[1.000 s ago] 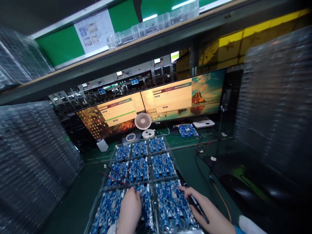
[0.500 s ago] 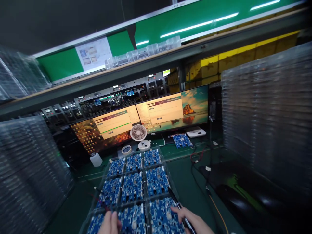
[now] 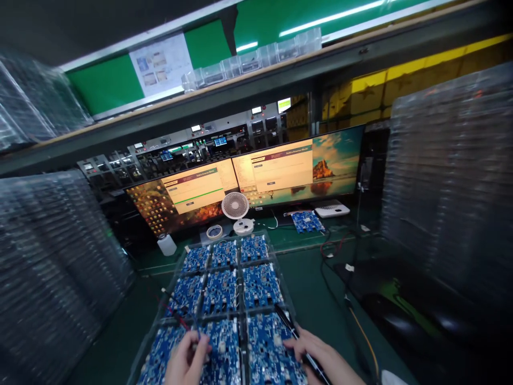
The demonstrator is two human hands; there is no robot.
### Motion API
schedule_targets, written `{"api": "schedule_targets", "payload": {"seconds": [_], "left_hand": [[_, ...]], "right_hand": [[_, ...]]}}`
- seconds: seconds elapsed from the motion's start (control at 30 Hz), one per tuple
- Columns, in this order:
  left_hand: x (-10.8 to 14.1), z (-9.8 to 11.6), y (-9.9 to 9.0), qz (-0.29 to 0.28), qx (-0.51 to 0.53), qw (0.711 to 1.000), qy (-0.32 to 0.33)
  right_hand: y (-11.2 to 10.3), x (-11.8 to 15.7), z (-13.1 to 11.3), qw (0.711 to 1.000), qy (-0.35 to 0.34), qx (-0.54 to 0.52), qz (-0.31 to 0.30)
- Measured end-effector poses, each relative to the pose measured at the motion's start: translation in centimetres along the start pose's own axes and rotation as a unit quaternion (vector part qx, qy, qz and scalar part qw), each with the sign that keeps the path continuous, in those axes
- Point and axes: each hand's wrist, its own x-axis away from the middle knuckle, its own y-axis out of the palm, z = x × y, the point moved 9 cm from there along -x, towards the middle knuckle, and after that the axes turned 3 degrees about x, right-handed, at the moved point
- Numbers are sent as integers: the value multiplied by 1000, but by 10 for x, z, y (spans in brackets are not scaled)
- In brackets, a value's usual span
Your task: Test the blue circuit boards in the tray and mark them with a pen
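Blue circuit boards (image 3: 219,291) fill a clear plastic tray (image 3: 280,278) in three rows, w/ both hands working the near row. Vs half a sec ago the view has dipped back down, so more of each hand shows; left hand (image 3: 185,362) now has fingers curled over the near-middle board where thin red/black wires (image 3: 180,320) run in, pinching something small, though I can't tell exactly what. Right hand (image 3: 320,357) has its grip closed around a dark pen-like tool (image 3: 294,337), tip lying toward the far-left over the near-right board; a sec ago it sat much the same way, so the tool hold is unchanged and the work looks to be on the near row only. Room: green counter (image 3: 316,278) is open just right of the tray, then cables (image 3: 332,251) and a dark mat (image 3: 385,289) crowd the right. Tall stacks of clear trays (image 3: 452,176) wall in the right, another stack (image 3: 52,267) the left. Far side: small white fan (image 3: 235,206), tape roll (image 3: 214,231), two monitors (image 3: 256,179), a loose board (image 3: 308,221), shelf overhead.
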Motion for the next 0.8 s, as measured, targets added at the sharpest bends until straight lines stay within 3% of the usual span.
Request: {"api": "schedule_targets", "payload": {"seconds": [0.1, 0.27, 0.43, 0.63, 0.8], "left_hand": [[-1, 7, 23, -12, 11, 1000, 24], [-7, -6, 54, -58, 109, 992, -34], [-6, -4, 55, -49, 139, 988, -50], [-7, 32, 48, -14, 87, 996, -11], [-25, 68, 80, -78, 56, 995, 28]], "right_hand": [[1, 2, 3, 1000, -1, -8, 0], [-6, 3, -1, 1000, 6, -26, 12], [17, -4, 13, 999, -16, -33, -31], [13, -1, 5, 999, 12, -48, -22], [4, 2, -1, 998, 35, -57, -1]]}}
